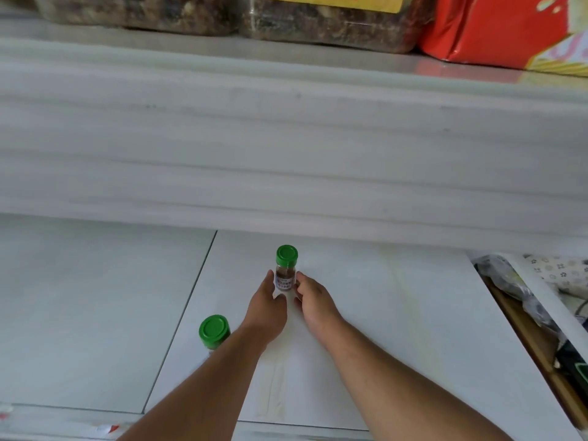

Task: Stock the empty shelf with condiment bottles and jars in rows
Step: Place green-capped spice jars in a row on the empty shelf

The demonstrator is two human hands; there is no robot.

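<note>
Your forearms reach in over the front edge of the white shelf (397, 313). Left of your left arm, near that front edge, stands a second jar (213, 331) (green lid, body mostly hidden). Farther back, mid-shelf, your left hand (266, 308) and right hand (313, 302) hold an upright spice jar (285, 268) from either side, fingers curled against its labelled body.

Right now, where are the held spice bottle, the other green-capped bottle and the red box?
held spice bottle (284, 279): head view, on its label.
other green-capped bottle (213, 329): head view, on its cap top.
red box (483, 27): head view, on its front face.
</note>
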